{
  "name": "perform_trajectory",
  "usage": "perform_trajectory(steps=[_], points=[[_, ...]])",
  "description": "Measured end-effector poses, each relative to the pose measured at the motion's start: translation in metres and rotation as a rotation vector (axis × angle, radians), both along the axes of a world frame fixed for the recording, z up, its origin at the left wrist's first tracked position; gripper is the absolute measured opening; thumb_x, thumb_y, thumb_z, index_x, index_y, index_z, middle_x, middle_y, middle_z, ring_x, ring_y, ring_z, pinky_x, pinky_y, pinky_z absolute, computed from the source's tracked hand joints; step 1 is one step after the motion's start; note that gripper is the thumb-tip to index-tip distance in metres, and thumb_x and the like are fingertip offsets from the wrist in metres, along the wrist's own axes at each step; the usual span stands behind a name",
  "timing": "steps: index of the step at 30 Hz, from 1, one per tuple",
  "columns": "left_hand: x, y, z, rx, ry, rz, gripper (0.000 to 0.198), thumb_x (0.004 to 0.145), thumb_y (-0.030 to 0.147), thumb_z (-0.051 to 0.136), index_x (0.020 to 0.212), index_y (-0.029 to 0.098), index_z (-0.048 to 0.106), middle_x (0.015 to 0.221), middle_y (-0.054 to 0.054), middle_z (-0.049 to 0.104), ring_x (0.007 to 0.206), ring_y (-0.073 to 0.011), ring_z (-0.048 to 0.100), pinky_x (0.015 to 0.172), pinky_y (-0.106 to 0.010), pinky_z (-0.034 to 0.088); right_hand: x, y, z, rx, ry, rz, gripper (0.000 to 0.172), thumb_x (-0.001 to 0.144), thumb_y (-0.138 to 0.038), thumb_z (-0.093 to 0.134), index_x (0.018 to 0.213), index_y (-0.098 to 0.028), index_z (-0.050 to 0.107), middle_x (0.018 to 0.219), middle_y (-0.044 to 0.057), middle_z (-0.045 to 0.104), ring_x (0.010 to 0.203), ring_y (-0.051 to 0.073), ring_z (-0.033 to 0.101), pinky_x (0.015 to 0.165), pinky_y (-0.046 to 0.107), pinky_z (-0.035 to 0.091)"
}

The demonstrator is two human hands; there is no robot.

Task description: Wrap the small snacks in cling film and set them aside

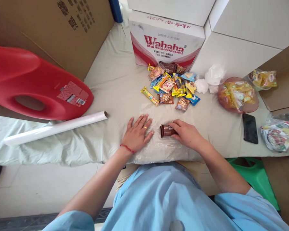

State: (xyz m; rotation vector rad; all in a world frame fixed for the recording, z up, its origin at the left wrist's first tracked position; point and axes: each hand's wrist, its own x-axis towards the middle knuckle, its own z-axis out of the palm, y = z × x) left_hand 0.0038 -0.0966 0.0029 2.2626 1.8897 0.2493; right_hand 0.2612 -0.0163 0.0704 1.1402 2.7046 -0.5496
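Note:
My left hand (pixel 137 133) lies flat with its fingers spread on a sheet of clear plastic film (pixel 156 150) covering the cloth in front of me. My right hand (pixel 186 133) holds a brown snack packet (pixel 167 130) by its right end, resting on the same film. A pile of several colourful snack packets (pixel 173 86) lies further back in the middle. Both hands are near the table's front edge.
A white roll (pixel 55 127) lies to the left under a red plastic jug (pixel 31 85). A Wahaha water carton (pixel 167 41) stands behind the pile. To the right are a pink bowl of snacks (pixel 238 94), a black phone (pixel 249 128) and bags of snacks (pixel 278 134).

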Motion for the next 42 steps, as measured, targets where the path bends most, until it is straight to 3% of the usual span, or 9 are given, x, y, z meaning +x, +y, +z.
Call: perform_trajectory(steps=[5,8,14,21,26,31,36,42], points=[[0.000,0.000,0.001,-0.004,-0.006,-0.001,0.062,0.104,0.051,0.037,0.158,0.022,0.042,0.170,-0.011,0.032,0.158,-0.0280,0.029,0.129,-0.057,0.010,0.026,0.005,0.002,0.028,0.017,-0.223,0.053,0.093,-0.039,0.068,0.143,-0.023,0.057,0.129,0.011,0.062,0.104,0.027,0.068,0.086,0.035,0.053],[-0.001,0.000,0.001,0.002,0.003,-0.003,0.062,0.105,0.051,0.036,0.159,0.022,0.042,0.170,-0.011,0.032,0.158,-0.0278,0.029,0.129,-0.057,0.010,0.019,0.002,0.006,0.021,0.037,-0.170,0.054,0.094,-0.040,0.066,0.143,-0.021,0.056,0.132,0.012,0.061,0.107,0.027,0.067,0.087,0.037,0.053],[0.000,0.000,-0.001,0.015,0.002,-0.002,0.061,0.104,0.050,0.036,0.159,0.022,0.042,0.169,-0.012,0.033,0.157,-0.0286,0.030,0.129,-0.058,0.010,-0.017,-0.004,0.004,0.013,-0.043,0.035,0.049,0.094,-0.026,0.064,0.142,-0.023,0.055,0.141,0.012,0.060,0.115,0.027,0.065,0.083,0.034,0.053],[0.001,0.000,-0.003,0.015,0.001,0.006,0.064,0.105,0.052,0.035,0.161,0.022,0.037,0.171,-0.012,0.027,0.159,-0.0292,0.027,0.128,-0.063,0.004,0.010,-0.002,0.000,0.064,-0.173,-0.050,0.046,0.094,-0.030,0.061,0.139,-0.022,0.057,0.131,0.013,0.066,0.101,0.028,0.070,0.072,0.034,0.050],[0.001,0.000,-0.004,0.014,0.003,0.002,0.067,0.104,0.053,0.035,0.163,0.021,0.032,0.171,-0.013,0.025,0.159,-0.0292,0.026,0.128,-0.062,0.001,0.025,0.004,0.015,0.071,-0.132,-0.185,0.049,0.093,-0.036,0.063,0.139,-0.022,0.057,0.125,0.011,0.067,0.101,0.029,0.069,0.073,0.035,0.049],[0.001,0.000,-0.005,0.018,0.001,0.013,0.071,0.104,0.053,0.034,0.164,0.016,0.026,0.171,-0.014,0.028,0.159,-0.0280,0.026,0.129,-0.061,0.000,-0.007,0.003,0.028,0.088,-0.032,-0.088,0.052,0.095,-0.039,0.063,0.143,-0.021,0.054,0.130,0.012,0.065,0.105,0.029,0.069,0.076,0.034,0.050],[0.001,-0.001,-0.005,0.031,-0.010,0.004,0.069,0.104,0.049,0.035,0.164,0.016,0.029,0.170,-0.014,0.028,0.158,-0.0291,0.028,0.129,-0.060,0.002,-0.045,-0.001,0.013,0.057,-0.101,0.006,0.050,0.095,-0.036,0.064,0.141,-0.020,0.056,0.130,0.014,0.065,0.100,0.030,0.070,0.075,0.036,0.052],[0.001,-0.001,-0.003,0.033,-0.030,0.001,0.068,0.103,0.048,0.036,0.163,0.015,0.032,0.170,-0.014,0.030,0.158,-0.0309,0.030,0.129,-0.063,0.004,-0.042,-0.004,0.006,0.056,-0.098,-0.004,0.061,0.096,-0.036,0.064,0.151,-0.021,0.044,0.145,0.014,0.056,0.110,0.029,0.068,0.080,0.036,0.054]])
